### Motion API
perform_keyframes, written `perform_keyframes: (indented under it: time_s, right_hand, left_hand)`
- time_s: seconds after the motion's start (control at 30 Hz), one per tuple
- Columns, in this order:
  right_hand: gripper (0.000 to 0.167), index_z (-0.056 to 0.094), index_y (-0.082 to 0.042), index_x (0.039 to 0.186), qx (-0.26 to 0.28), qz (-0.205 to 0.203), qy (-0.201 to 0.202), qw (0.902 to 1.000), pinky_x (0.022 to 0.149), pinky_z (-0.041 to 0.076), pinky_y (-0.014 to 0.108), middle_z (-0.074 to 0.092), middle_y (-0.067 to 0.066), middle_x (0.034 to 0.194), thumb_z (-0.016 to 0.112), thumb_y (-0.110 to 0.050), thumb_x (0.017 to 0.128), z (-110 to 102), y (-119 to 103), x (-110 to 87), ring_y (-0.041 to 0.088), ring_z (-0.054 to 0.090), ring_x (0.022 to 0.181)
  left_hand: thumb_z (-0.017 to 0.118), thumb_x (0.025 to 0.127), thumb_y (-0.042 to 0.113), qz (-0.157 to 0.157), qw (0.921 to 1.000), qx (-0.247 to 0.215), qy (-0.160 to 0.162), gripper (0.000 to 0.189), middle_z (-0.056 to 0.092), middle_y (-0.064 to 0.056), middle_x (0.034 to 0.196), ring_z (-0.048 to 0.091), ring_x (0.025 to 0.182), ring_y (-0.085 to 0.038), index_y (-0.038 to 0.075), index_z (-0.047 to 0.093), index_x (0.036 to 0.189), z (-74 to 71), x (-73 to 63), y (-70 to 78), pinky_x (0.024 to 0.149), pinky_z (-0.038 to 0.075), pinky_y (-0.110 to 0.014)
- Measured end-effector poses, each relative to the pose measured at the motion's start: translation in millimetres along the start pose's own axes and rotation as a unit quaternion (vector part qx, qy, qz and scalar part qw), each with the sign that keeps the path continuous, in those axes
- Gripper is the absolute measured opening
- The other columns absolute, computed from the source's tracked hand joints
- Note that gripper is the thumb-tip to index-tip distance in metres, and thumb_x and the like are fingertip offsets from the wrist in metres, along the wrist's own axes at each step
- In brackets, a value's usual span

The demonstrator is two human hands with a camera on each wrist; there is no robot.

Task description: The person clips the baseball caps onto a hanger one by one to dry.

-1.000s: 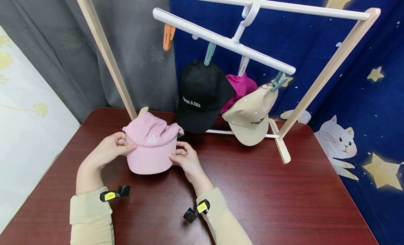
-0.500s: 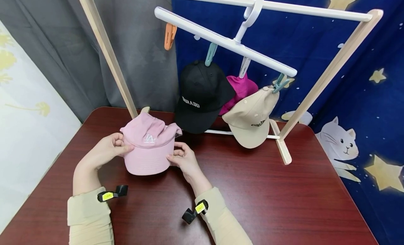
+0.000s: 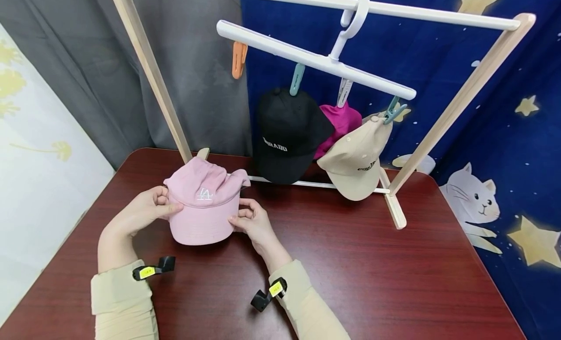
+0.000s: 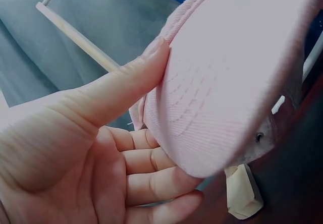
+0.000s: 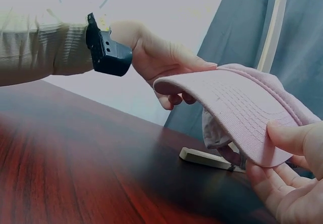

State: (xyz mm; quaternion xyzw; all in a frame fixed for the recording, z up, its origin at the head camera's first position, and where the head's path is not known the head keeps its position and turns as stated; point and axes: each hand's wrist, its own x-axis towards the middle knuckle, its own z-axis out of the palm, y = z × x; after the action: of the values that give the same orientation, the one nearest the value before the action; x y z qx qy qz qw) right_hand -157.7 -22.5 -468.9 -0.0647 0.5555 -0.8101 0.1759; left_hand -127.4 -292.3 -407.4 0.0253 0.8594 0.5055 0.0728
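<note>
A pink baseball cap (image 3: pixel 201 218) with white letters on its front is held between both hands, brim toward me. At its left side the left hand (image 3: pixel 146 208) pinches the brim's edge, thumb on top and fingers beneath, as the left wrist view shows with the brim (image 4: pixel 222 82) close up. On the other side the right hand (image 3: pixel 254 225) grips the brim corner in the same way; in the right wrist view its thumb (image 5: pixel 290 137) presses the top of the brim. The cap hangs above the table (image 5: pixel 75 153), its crown slightly crumpled.
Behind stands a wooden rack (image 3: pixel 464 94) with a tilted white hanger (image 3: pixel 280 52). From its clips hang a black cap (image 3: pixel 289 135), a magenta cap (image 3: pixel 339 123) and a beige cap (image 3: pixel 357 160). An orange clip (image 3: pixel 238 60) at the hanger's left end holds nothing.
The hands and pink cap have shifted slightly left in the head view. The hanger has swung: its left end sits lower, and the hanging caps have moved a little right.
</note>
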Motion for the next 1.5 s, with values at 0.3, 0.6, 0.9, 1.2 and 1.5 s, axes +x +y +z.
perform_keyframes:
  time_s: [0.3, 0.6, 0.9, 1.2, 1.5]
  right_hand:
    - [0.047, 0.050, 0.005, 0.124, -0.009, -0.021, -0.008, 0.9997, 0.063, 0.053, 0.026, 0.064, 0.006, 0.080, 0.065, 0.015, 0.081, 0, -10, 0.1, 0.011, 0.063, 0.068]
    - [0.047, 0.050, 0.005, 0.125, -0.026, -0.034, -0.012, 0.9990, 0.062, 0.053, 0.025, 0.064, 0.006, 0.079, 0.065, 0.015, 0.081, 0, -22, 1.6, 0.010, 0.063, 0.067]
    - [0.050, 0.050, 0.004, 0.126, -0.039, -0.058, -0.019, 0.9974, 0.061, 0.053, 0.026, 0.064, 0.011, 0.083, 0.066, 0.016, 0.080, -1, -36, 5.2, 0.012, 0.063, 0.068]
    - [0.050, 0.050, 0.005, 0.126, -0.054, -0.074, -0.015, 0.9956, 0.062, 0.053, 0.026, 0.064, 0.014, 0.085, 0.066, 0.016, 0.080, -3, -43, 6.8, 0.011, 0.063, 0.068]
    - [0.049, 0.051, 0.006, 0.124, -0.061, -0.084, -0.011, 0.9945, 0.062, 0.053, 0.025, 0.064, 0.008, 0.084, 0.067, 0.016, 0.079, -4, -50, 6.9, 0.011, 0.063, 0.068]
  left_hand:
    - [0.069, 0.090, 0.022, -0.004, 0.9998, 0.006, 0.017, 0.037, 0.057, -0.002, 0.072, 0.056, 0.071, -0.015, -0.001, 0.041, 0.098, -0.1, 0.2, 2.7, 0.068, 0.048, -0.028]
    - [0.069, 0.089, 0.021, 0.011, 0.9987, 0.015, 0.047, 0.036, 0.057, -0.001, 0.074, 0.051, 0.071, -0.011, -0.001, 0.042, 0.099, 2.2, 1.9, 7.5, 0.064, 0.044, -0.024]
    - [0.070, 0.089, 0.017, 0.039, 0.9959, -0.008, 0.081, 0.034, 0.059, 0.003, 0.077, 0.053, 0.071, -0.008, -0.001, 0.046, 0.105, 6.4, 4.9, 13.1, 0.066, 0.047, -0.021]
    - [0.070, 0.089, 0.014, 0.062, 0.9936, -0.035, 0.088, 0.040, 0.060, 0.002, 0.086, 0.059, 0.074, -0.005, -0.003, 0.045, 0.115, 10.0, 6.3, 21.1, 0.069, 0.050, -0.019]
    - [0.069, 0.088, 0.005, 0.089, 0.9878, -0.076, 0.102, 0.038, 0.058, 0.003, 0.087, 0.061, 0.073, -0.004, 0.002, 0.044, 0.116, 14.7, 9.4, 21.0, 0.067, 0.050, -0.017]
